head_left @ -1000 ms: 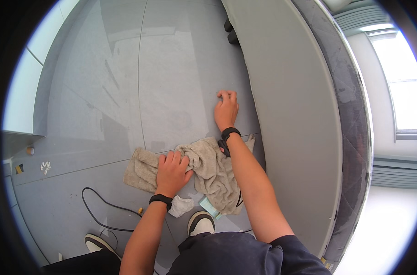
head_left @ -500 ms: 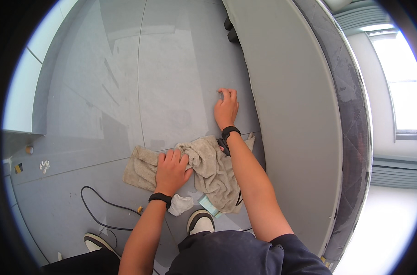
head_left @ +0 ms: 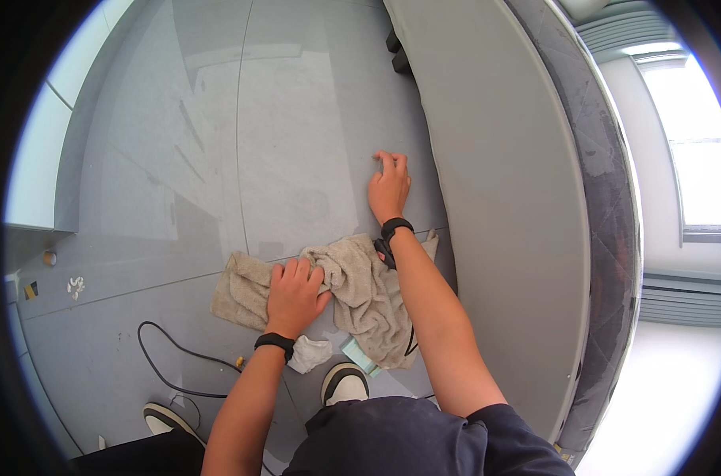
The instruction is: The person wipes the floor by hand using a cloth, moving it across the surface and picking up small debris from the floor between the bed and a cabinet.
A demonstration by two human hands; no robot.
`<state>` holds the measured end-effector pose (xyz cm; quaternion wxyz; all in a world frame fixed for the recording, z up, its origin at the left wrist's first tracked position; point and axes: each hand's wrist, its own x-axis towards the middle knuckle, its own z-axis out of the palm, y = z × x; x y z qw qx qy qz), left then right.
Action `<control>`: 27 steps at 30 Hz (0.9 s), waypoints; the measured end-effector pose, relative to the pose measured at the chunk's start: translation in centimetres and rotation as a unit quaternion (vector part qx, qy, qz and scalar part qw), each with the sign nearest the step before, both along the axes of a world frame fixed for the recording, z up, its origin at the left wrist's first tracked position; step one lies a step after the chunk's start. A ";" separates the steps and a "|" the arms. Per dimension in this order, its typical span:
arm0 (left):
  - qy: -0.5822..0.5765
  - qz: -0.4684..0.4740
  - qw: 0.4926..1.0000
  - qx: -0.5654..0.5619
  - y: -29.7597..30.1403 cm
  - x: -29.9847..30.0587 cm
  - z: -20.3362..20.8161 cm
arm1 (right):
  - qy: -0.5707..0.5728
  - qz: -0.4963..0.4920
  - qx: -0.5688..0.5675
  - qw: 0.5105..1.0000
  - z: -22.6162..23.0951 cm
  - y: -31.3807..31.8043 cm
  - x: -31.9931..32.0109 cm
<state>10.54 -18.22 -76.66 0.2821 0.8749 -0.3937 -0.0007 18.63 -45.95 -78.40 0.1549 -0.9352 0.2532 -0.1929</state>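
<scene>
My left hand point(head_left: 295, 298) lies palm down on a crumpled beige towel point(head_left: 371, 295), its fingers spread across the cloth and the thumb apart. Farther out, my right hand point(head_left: 389, 187) is at the grey tiled floor beside the bed base, its fingers curled downward. Its palm and whatever may be under the fingertips are hidden. A dark object point(head_left: 383, 252) with a bit of red sits at the towel, partly behind my right wrist. By the near side of the towel lie a crumpled white tissue point(head_left: 310, 355) and a pale green packet point(head_left: 361, 355).
The grey bed base point(head_left: 507, 182) with its mattress point(head_left: 590, 159) rises along the right. A black cable point(head_left: 164, 381) loops over the floor at left. A white cabinet point(head_left: 39, 163), a small roll point(head_left: 49, 258) and white scraps point(head_left: 76, 287) are farther left. My shoe point(head_left: 345, 384) stands near the tissue.
Both hands keep the same pose and place on the towel and floor. The whole view has shifted very slightly.
</scene>
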 end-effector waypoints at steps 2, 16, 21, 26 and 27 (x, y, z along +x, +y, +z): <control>0.000 0.000 1.000 0.001 0.0 0.0 0.0 | 0.016 0.004 0.007 1.000 0.1 -0.2 -0.1; 0.004 0.001 1.000 -0.001 -0.2 0.0 0.0 | -0.016 0.000 0.007 1.000 0.1 -0.2 -0.1; 0.001 0.001 1.000 0.001 0.0 0.0 0.0 | -0.013 0.002 0.024 1.000 0.0 -0.1 -0.1; -0.010 0.004 1.000 -0.005 0.0 0.0 -0.1 | -0.067 -0.014 0.064 0.996 -0.3 -0.4 -0.3; -0.010 0.004 1.000 -0.008 -0.2 -0.1 -0.1 | -0.119 -0.037 0.114 0.986 -0.3 -0.7 -0.5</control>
